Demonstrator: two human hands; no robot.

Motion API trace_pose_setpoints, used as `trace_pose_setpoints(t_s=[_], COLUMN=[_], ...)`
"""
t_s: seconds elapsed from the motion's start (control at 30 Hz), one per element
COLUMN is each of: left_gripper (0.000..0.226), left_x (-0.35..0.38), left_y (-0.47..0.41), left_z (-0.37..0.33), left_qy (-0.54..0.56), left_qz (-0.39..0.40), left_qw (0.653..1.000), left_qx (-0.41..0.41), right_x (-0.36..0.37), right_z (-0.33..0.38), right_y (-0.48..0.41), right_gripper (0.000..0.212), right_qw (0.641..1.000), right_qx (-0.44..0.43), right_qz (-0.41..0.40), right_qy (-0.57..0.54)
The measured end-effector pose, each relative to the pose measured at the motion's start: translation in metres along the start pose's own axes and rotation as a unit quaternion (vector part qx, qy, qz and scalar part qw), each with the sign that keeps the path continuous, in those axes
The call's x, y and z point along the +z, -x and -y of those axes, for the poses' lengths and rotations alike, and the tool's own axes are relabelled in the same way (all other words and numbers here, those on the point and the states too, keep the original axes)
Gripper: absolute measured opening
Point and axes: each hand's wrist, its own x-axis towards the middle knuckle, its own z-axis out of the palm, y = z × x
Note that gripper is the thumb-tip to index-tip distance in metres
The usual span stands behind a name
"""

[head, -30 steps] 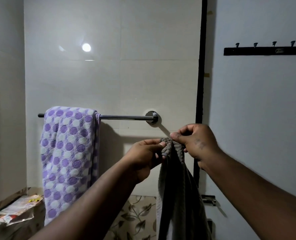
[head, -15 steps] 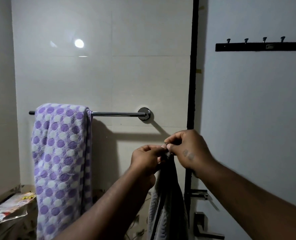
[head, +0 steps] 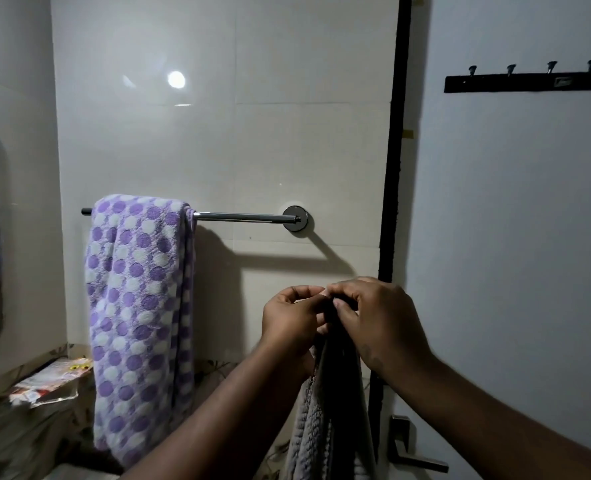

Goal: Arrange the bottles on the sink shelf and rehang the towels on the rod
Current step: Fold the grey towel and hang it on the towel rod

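**Desk:** Where is the grey towel (head: 325, 410)?

**Photographer:** It is bunched at its top edge between the left hand (head: 292, 320) and the right hand (head: 380, 320), and hangs straight down from them past the bottom of the frame. Both hands pinch the gathered cloth, thumbs and fingertips curled onto it, knuckles nearly touching.

**Desk:** And the rod (head: 238, 216)?

**Photographer:** It is on the tiled wall, above and to the left of the hands, well apart from the grey towel. A purple-and-white dotted towel (head: 141, 306) is draped over its left end; the right stretch up to the round mount is bare metal.

**Desk:** Anything else?

**Photographer:** There is a dark hook rack (head: 529, 79) high on the right wall, a door handle (head: 411, 452) low beside the grey towel, and printed packets (head: 48, 379) on the ledge at left.
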Motion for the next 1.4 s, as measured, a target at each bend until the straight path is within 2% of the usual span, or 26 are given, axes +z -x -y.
trace_pose_setpoints(t_s=[0.1, 0.13, 0.2, 0.27, 0.43, 0.63, 0.77, 0.93, 1.07, 1.13, 1.2, 1.23, 1.3, 1.33, 1.4], left_gripper=[0.008, 0.011, 0.013, 0.004, 0.015, 0.023, 0.014, 0.013, 0.018, 0.021, 0.020, 0.018, 0.023, 0.026, 0.028], left_x=[0.002, 0.001, -0.002, -0.003, 0.003, 0.000, -0.015, -0.036, -0.051, -0.056, -0.055, -0.053, -0.052, -0.052, -0.053], left_y=[0.009, 0.007, 0.001, -0.002, -0.003, -0.003, -0.004, -0.009, -0.009, -0.004, 0.001, 0.001, -0.003, -0.008, -0.020], left_z=[0.002, 0.004, 0.004, -0.001, -0.011, -0.010, -0.014, -0.012, -0.002, 0.012, 0.024, 0.027, 0.023, 0.018, 0.004], left_qy=[-0.019, -0.063, -0.204, -0.284, -0.209, -0.075, -0.025, -0.086, -0.196, -0.200, -0.180, -0.174, -0.189, -0.213, -0.250], left_qz=[0.032, 0.040, 0.058, 0.092, 0.203, 0.257, 0.301, 0.325, 0.379, 0.371, 0.315, 0.274, 0.201, 0.180, 0.161], left_qw=[0.999, 0.994, 0.964, 0.935, 0.946, 0.956, 0.951, 0.941, 0.904, 0.906, 0.930, 0.945, 0.960, 0.953, 0.932], left_qx=[0.038, 0.077, 0.162, 0.193, 0.144, 0.116, 0.060, 0.032, -0.008, -0.047, -0.055, -0.034, 0.057, 0.118, 0.206], right_x=[-0.006, -0.009, -0.017, -0.026, -0.042, -0.051, -0.052, -0.048, -0.037, -0.032, -0.027, -0.025, -0.026, -0.028, -0.031], right_z=[-0.005, -0.007, -0.010, -0.012, -0.006, 0.004, 0.003, -0.002, -0.012, -0.014, -0.014, -0.013, -0.007, -0.005, 0.003], right_y=[-0.002, -0.005, -0.013, -0.019, -0.032, -0.050, -0.060, -0.067, -0.075, -0.079, -0.081, -0.080, -0.077, -0.073, -0.069], right_gripper=[0.018, 0.015, 0.011, 0.014, 0.018, 0.024, 0.026, 0.028, 0.030, 0.031, 0.025, 0.020, 0.003, 0.018, 0.043], right_qw=[0.998, 0.993, 0.975, 0.950, 0.923, 0.921, 0.910, 0.866, 0.873, 0.874, 0.879, 0.886, 0.913, 0.934, 0.957], right_qx=[0.046, 0.080, 0.145, 0.195, 0.252, 0.249, 0.256, 0.314, 0.347, 0.356, 0.349, 0.335, 0.288, 0.246, 0.169], right_qz=[-0.001, 0.008, 0.035, 0.068, 0.112, 0.128, 0.134, 0.107, 0.021, -0.022, -0.055, -0.070, -0.069, -0.037, 0.111], right_qy=[-0.053, -0.087, -0.163, -0.233, -0.267, -0.272, -0.297, -0.373, -0.341, -0.332, -0.319, -0.314, -0.282, -0.255, -0.208])
